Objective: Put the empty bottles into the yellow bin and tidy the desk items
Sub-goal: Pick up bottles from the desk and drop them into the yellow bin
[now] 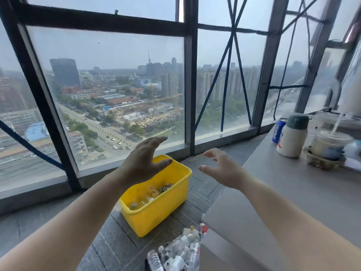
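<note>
I see left hand (143,163) and right hand (222,169) released, empty, above yellow bin (156,210); bottles (144,198) inside bin.

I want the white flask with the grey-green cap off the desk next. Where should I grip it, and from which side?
Grip the white flask round its body below the cap, probably with the right hand, coming from its near left side. It stands upright; the blue can sits behind it and the lidded cup crowds its right.

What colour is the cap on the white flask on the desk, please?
Dark green, on the white flask; head view.
</note>
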### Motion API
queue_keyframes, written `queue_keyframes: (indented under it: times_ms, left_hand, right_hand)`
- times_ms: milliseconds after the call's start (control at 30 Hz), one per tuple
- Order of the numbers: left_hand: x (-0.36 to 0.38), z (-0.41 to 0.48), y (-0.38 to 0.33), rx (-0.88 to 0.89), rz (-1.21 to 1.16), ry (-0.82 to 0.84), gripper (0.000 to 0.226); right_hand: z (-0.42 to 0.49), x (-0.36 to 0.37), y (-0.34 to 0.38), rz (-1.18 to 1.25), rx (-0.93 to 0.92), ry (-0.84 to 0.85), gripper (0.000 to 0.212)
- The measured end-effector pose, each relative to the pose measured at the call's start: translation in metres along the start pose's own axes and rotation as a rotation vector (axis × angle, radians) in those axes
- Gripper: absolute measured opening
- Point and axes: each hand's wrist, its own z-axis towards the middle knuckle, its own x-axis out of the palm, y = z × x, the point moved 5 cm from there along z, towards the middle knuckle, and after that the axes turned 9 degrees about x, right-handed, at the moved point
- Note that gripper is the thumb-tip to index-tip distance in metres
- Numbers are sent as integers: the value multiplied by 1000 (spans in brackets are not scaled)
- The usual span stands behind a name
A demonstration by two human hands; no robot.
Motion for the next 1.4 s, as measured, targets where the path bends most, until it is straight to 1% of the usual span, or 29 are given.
queue_keyframes:
  times_ms: [100, 233, 400, 567, 667, 733, 833, 967, 1133, 1267, 1400]
  left_hand:
    - [7, -1, -54, 53, -27, -23, 67]
    - [24, 2, -126, 118, -117, -58, 62]
    - [55, 2, -218, 171, -260, -101, 55]
    - [93, -4, -316, 255, -346, -62, 56]
    - [112, -12, -381, 319, -396, -46, 55]
    - [122, -19, -421, 366, -425, -28, 54]
    - [134, -28, -468, 442, -454, 6, 55]
    - [148, -37, -508, 495, -471, 38, 58]
    - [174, -28, -530, 497, -485, 68, 57]
    - [215, -4, -540, 461, -483, 91, 56]
    - [267, 24, -548, 411, -467, 158, 57]
  right_hand:
    - [-43, -42, -16, -15, -23, -100, 51]
    - [-104, -95, -53, -10, 8, -234, 42]
    - [-197, -154, -112, -43, 146, -345, 42]
    - [-306, -212, -165, -67, 290, -444, 42]
    - [-375, -245, -193, -86, 376, -537, 43]
    - [-417, -265, -208, -104, 437, -603, 41]
    - [-469, -286, -224, -127, 497, -656, 39]
    - [-512, -305, -245, -158, 572, -701, 43]
    - [-531, -325, -285, -103, 646, -749, 42]
    - [-524, -337, -329, -228, 670, -746, 45]
    - [-499, -343, -375, -339, 675, -687, 56]
